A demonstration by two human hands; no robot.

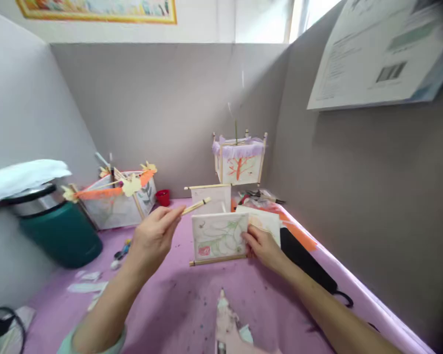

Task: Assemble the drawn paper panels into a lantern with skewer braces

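Two pinching grips: the left hand (153, 238) holds a wooden stick (196, 206), the right hand (260, 246) a flower-drawn panel's (220, 237) right edge over purple cloth (170, 314); a slack hold could tip it toward the glue gun (226, 324).

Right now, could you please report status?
Left hand holds pale wooden stick. Right hand grips white floral rectangular panel. Pale pink glue gun lies in front.

I see, upper left: one yellow-framed picture, cut off by the frame's edge. Upper right: one printed sheet with a barcode (365, 64), on a grey partition (162, 108). Left: one teal bottle (61, 236), white cloth (25, 178) over its top. Left of centre: one small red cup (163, 198). Lower left: black cable (21, 322).
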